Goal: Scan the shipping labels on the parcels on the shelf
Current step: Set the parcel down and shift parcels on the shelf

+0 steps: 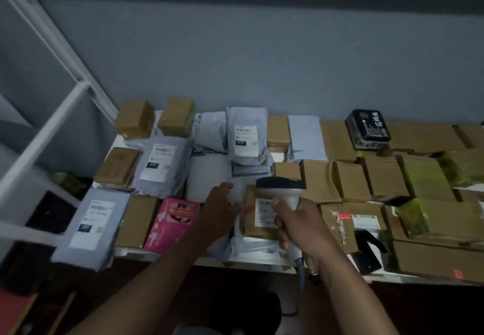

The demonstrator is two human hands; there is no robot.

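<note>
My right hand (pixel 298 227) grips the handle of a white barcode scanner (pixel 281 186) with a dark head, held over a brown cardboard parcel (pixel 258 230) whose white shipping label (pixel 264 210) faces up. My left hand (pixel 218 211) rests at the left side of that parcel, fingers against a white bag; whether it grips anything I cannot tell. The parcel lies on a white plastic mailer (pixel 251 245) near the shelf's front edge. Grey mailers with labels (pixel 245 140) (pixel 157 161) (pixel 91 222) lie further left and behind.
The shelf (pixel 167 254) is crowded with cardboard boxes (pixel 351 180), a pink package (pixel 172 222) left of my hands, a black box (pixel 368 127) at the back and yellow-taped boxes (pixel 429 177) at the right. A white rack frame (pixel 47 135) stands at the left.
</note>
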